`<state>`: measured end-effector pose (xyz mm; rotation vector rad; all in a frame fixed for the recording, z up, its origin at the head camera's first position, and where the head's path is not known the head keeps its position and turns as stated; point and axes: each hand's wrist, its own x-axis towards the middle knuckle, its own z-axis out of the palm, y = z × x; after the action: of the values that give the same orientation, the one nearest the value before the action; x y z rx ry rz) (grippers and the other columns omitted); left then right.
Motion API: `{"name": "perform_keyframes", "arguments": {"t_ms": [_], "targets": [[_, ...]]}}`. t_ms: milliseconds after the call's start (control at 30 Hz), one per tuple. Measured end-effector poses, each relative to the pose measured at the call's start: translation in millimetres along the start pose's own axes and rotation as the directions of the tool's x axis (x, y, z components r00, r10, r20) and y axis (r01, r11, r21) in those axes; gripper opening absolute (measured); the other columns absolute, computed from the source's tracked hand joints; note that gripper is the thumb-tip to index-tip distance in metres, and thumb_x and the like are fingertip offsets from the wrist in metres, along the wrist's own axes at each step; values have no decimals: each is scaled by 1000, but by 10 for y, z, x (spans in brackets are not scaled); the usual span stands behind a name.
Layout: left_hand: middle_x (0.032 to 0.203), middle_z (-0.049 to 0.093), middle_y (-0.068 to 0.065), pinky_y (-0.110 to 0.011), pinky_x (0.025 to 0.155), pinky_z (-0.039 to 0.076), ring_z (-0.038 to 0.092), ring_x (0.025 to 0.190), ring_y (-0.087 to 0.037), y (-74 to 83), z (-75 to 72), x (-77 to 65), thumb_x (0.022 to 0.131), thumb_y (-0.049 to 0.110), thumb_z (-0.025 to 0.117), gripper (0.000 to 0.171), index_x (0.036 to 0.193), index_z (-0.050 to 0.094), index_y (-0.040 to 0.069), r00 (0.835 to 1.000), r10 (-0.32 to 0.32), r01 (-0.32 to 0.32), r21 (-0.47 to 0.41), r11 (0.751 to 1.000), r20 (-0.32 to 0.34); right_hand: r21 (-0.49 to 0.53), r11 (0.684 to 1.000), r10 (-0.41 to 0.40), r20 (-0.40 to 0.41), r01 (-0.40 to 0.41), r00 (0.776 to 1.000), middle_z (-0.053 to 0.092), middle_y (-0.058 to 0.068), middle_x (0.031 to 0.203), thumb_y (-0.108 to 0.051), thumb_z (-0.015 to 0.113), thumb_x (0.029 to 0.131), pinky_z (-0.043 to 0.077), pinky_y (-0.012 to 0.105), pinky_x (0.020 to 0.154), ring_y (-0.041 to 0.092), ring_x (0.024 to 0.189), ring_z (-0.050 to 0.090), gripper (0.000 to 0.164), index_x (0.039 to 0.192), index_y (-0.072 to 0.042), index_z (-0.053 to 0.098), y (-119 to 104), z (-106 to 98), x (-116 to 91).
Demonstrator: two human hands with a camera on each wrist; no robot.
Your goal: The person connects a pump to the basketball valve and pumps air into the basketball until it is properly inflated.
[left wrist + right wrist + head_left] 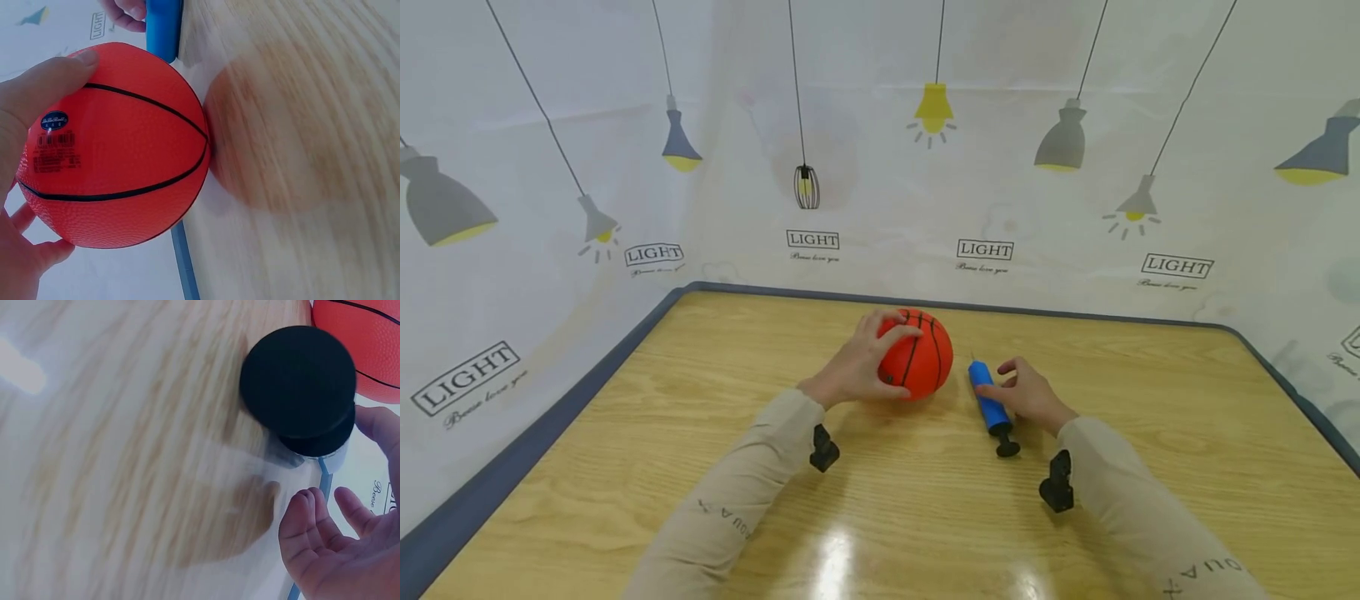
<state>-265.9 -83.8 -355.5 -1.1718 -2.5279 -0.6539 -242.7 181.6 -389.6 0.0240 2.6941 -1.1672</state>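
Note:
A small red basketball (931, 358) with black lines sits on the wooden table, and my left hand (861, 362) grips it from the left. In the left wrist view, the thumb and fingers spread around the ball, which bears a dark oval label and a barcode. To its right lies a blue hand pump (990, 410), its thin needle pointing away from me and its black handle (297, 381) toward me. My right hand (1033, 396) is at the pump's right side. Its thumb reaches the barrel, though contact is unclear; the other fingers are loosely bent and apart from it.
The wooden table (820, 517) has a dark blue edge band (850, 297). Behind it hangs a white backdrop (880, 167) printed with lamps and "LIGHT" lettering. A black wrist mount (824, 450) sits on the left sleeve, another black mount (1058, 483) on the right.

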Motion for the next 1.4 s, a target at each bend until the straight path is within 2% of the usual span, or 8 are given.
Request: {"name": "perform_keyframes", "arguments": {"t_ms": [233,467,733,1133,1400], "targets": [[136,25,-9,-42,86,43,24,121,-26,-44,38,-30,62,34,78,74,124,42,19,1000,20,-19,20,1000,-11,18,1000,10,6,-10,1000,48,21,107,-41,61,79,44,30,60,25,79,50,63,119,0,34,48,-22,20],[138,24,-8,-44,88,40,25,121,-27,-57,32,-59,61,38,77,81,129,37,19,999,39,-38,52,998,-24,14,1000,-5,2,5,1000,49,20,105,-43,61,79,43,30,63,24,77,50,64,119,0,35,65,-32,4],[139,24,-8,-43,88,40,25,121,-26,-35,27,-75,65,44,72,79,131,37,19,999,30,-29,41,999,-27,26,1000,1,1,-1,1000,49,20,103,-40,60,80,42,30,62,23,75,48,62,119,1,35,25,-42,-47],[138,27,-8,-43,87,40,29,119,-26,-12,26,-45,67,44,70,76,131,37,19,999,11,-10,40,999,-40,25,1000,-14,-7,14,1000,48,20,105,-42,60,80,42,30,63,23,76,49,64,120,1,35,69,-71,-46],[137,29,-7,-42,88,39,29,118,-24,14,43,-6,68,45,69,75,131,39,19,999,25,-23,41,999,-42,32,999,-15,1,14,1000,49,20,105,-42,59,81,42,29,62,22,74,48,63,120,1,34,59,-75,-54]]}}
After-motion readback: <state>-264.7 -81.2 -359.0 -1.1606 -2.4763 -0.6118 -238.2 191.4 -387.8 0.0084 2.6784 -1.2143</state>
